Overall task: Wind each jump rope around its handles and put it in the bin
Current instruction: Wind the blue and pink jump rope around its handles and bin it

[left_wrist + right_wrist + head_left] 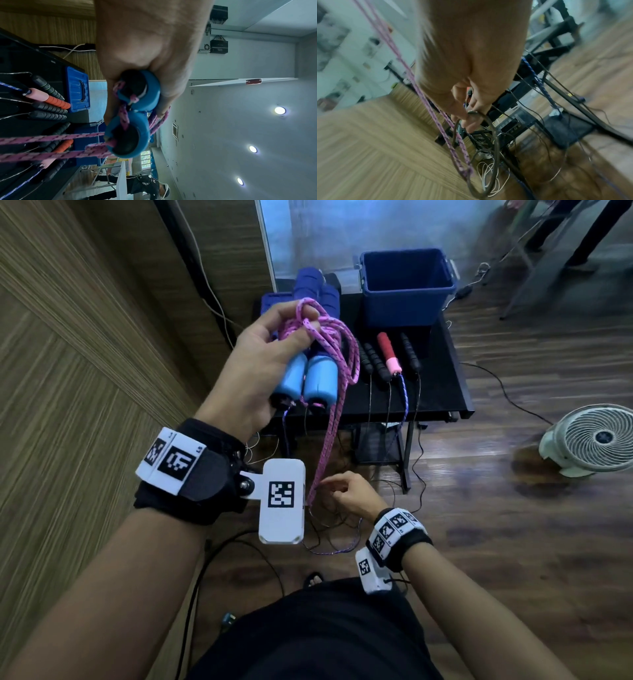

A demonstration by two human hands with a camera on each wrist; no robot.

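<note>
My left hand (260,354) is raised in front of the table and grips two light-blue handles (308,378) side by side. Their pink rope (329,344) is looped several times over the fingers. From the left wrist, the handle ends (137,112) face the camera below my left hand (145,47). A long double strand of pink rope (329,440) hangs down to my right hand (329,487). That right hand (469,115) is low, beside the pink strand (426,97), its curled fingertips pinching a thin dark cord (494,142). The blue bin (407,302) stands open at the table's back.
On the black table (442,392) lie black-handled ropes (373,361) and a red-and-pink handle (388,350), their cords hanging over the front edge. A blue lid (78,89) lies beside the bin. A white fan (596,440) stands on the wooden floor at right. Cables litter the floor below.
</note>
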